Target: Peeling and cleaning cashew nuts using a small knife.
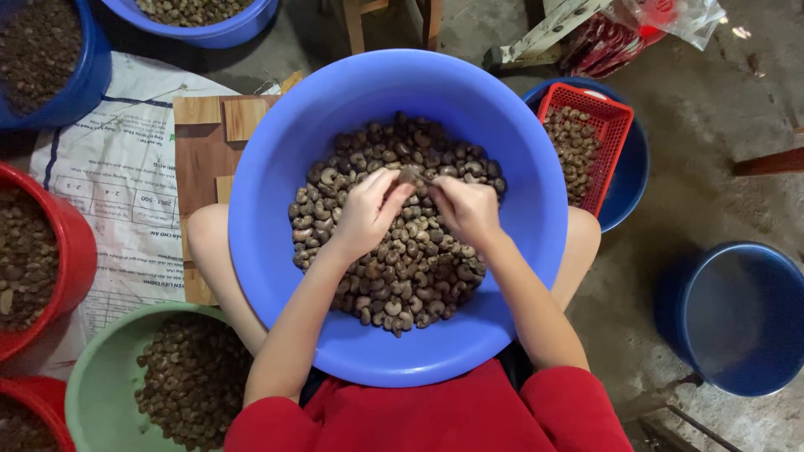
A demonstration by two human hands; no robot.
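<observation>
From my feed, the far left shows a red tub filled with brown nuts, with a dark blue tub of the same above it and a green basin of nuts at the bottom. A printed white sack lies on the floor under them, beside a wooden board.

In the middle, a large blue basin sits on the person's lap, holding a heap of shelled brown nuts. I see the left hand over the heap, its grip pinched on a single nut at the top of the pile. The right hand meets it there, fingers pressed together on a thin tool that touches the same nut; I cannot tell what the tool is.

To the right, a red slotted basket with nuts rests in a blue bowl. Further right stands a blue bucket; its contents are too dim to tell.
</observation>
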